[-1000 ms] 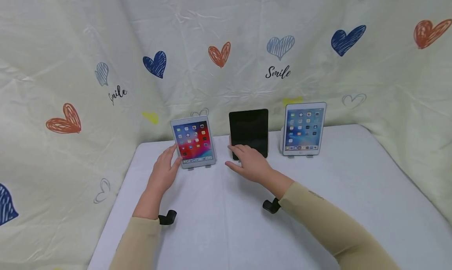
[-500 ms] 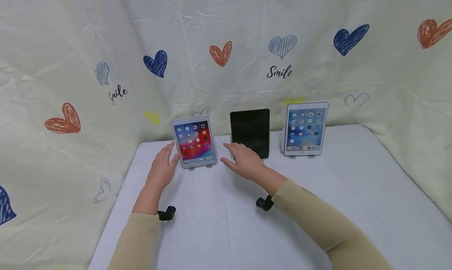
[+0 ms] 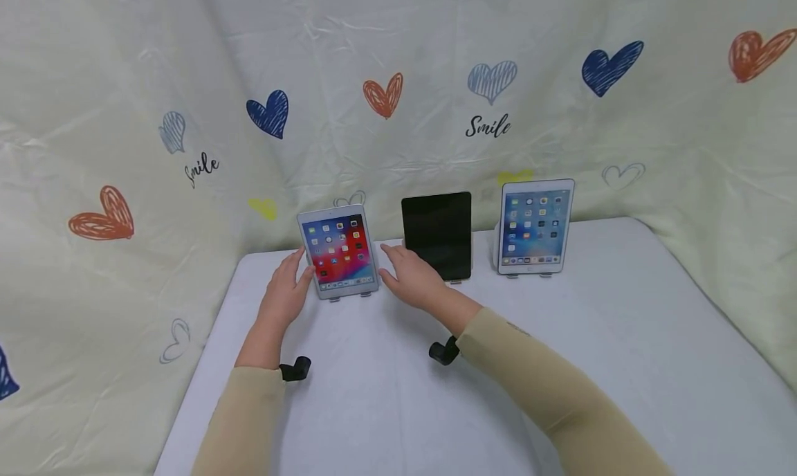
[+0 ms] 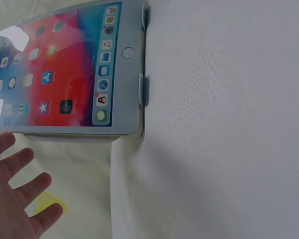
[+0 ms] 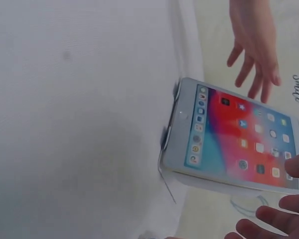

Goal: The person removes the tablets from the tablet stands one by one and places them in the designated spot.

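Note:
A white-framed tablet [image 3: 339,251] with a lit red and blue home screen leans on a small stand at the left of the row. Beside its left edge is my left hand [image 3: 285,290], fingers spread and holding nothing; the left wrist view shows the fingers [image 4: 34,189] apart from the tablet. My right hand [image 3: 412,277] hovers between this tablet and a dark-screened tablet [image 3: 438,230], its fingers extended and gripping nothing. In the right wrist view, my right hand [image 5: 289,209] appears near the lit tablet's other side; whether it touches cannot be told.
At the right stands another white tablet [image 3: 537,227] with a lit blue home screen, also on a stand. A white cloth covers the table [image 3: 386,393]. Behind the row hangs a pale curtain [image 3: 423,33] printed with hearts.
My right hand has moved left, away from the dark tablet toward the lit left one. My left hand stays close to the left tablet's edge. All the tablets stay in place.

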`<state>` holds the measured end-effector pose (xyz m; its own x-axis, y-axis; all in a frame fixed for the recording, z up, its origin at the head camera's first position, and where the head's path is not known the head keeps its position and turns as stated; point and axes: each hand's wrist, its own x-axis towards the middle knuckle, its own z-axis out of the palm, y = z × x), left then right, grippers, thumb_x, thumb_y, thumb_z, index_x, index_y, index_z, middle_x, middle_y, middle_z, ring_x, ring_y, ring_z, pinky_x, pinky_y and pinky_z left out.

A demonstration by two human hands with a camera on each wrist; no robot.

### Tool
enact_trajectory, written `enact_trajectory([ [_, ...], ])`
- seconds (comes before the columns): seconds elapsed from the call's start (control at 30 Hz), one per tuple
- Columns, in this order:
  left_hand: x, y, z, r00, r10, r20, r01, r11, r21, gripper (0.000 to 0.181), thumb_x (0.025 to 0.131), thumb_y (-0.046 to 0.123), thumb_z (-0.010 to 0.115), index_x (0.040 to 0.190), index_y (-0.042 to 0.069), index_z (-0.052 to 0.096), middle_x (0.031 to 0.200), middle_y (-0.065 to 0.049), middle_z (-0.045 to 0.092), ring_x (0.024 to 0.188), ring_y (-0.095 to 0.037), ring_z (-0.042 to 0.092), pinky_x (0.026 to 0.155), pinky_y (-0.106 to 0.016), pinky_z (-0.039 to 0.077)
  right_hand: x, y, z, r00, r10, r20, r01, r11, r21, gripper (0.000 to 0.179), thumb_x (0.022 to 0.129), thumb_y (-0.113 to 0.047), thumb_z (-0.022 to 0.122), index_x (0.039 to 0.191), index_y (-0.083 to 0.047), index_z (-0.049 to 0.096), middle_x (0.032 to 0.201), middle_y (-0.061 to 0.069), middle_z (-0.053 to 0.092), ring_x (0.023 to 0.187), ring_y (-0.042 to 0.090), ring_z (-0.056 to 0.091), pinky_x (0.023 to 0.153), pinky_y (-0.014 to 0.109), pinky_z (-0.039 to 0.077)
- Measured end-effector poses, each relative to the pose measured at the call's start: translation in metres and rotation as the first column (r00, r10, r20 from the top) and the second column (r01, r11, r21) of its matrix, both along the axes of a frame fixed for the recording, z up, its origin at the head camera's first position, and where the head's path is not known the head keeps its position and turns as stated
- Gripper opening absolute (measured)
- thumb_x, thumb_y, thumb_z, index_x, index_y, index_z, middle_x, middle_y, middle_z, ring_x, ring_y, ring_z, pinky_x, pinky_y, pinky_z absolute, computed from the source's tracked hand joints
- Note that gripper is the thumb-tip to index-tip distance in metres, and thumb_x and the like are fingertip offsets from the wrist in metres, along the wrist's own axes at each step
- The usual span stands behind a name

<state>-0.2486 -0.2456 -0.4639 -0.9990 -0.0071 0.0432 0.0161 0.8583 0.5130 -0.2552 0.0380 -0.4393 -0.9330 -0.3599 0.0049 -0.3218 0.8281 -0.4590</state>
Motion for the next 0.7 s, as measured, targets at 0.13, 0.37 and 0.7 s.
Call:
enact_trajectory([
  [0.13, -0.006, -0.001, 0.0, 1.0, 0.003, -0.002, -0.003, 1.0, 0.0, 0.071, 0.103, 0.055, 0.036, 0.16, 0.019, 0.016, 0.162, -0.016, 0.021, 0.148, -0.039, 0.019, 0.112, -0.062, 0.023, -0.006, -0.009, 0.003, 1.0, -0.012, 0.023, 0.013, 0.999, -0.037, 0.068, 0.1, -0.042, 0.056, 0.157, -0.016, 0.029, 0.156, 0.008, 0.038, 0.143, 0.025, 0.036, 0.105, 0.045, 0.043],
  [0.37, -0.013, -0.001, 0.002, 1.0, 0.015, 0.007, -0.015, 0.999, 0.042, 0.074, 0.101, 0.06, 0.034, 0.16, 0.019, 0.017, 0.162, -0.016, 0.021, 0.148, -0.039, 0.019, 0.112, -0.063, 0.024, -0.015, -0.022, 0.002, 0.998, -0.049, 0.028, 0.052, 0.993, -0.105, 0.07, 0.099, -0.038, 0.059, 0.156, -0.013, 0.027, 0.154, 0.009, 0.038, 0.141, 0.024, 0.038, 0.104, 0.044, 0.044],
  [0.7, -0.012, 0.002, -0.002, 0.999, 0.02, 0.025, -0.022, 0.998, 0.066, 0.078, 0.1, 0.063, 0.034, 0.16, 0.016, 0.017, 0.162, -0.016, 0.021, 0.148, -0.038, 0.02, 0.112, -0.061, 0.025, -0.021, -0.035, -0.004, 0.994, -0.096, 0.054, 0.102, 0.987, -0.127, 0.076, 0.099, -0.038, 0.059, 0.158, -0.012, 0.02, 0.156, 0.009, 0.035, 0.143, 0.026, 0.034, 0.11, 0.047, 0.037],
])
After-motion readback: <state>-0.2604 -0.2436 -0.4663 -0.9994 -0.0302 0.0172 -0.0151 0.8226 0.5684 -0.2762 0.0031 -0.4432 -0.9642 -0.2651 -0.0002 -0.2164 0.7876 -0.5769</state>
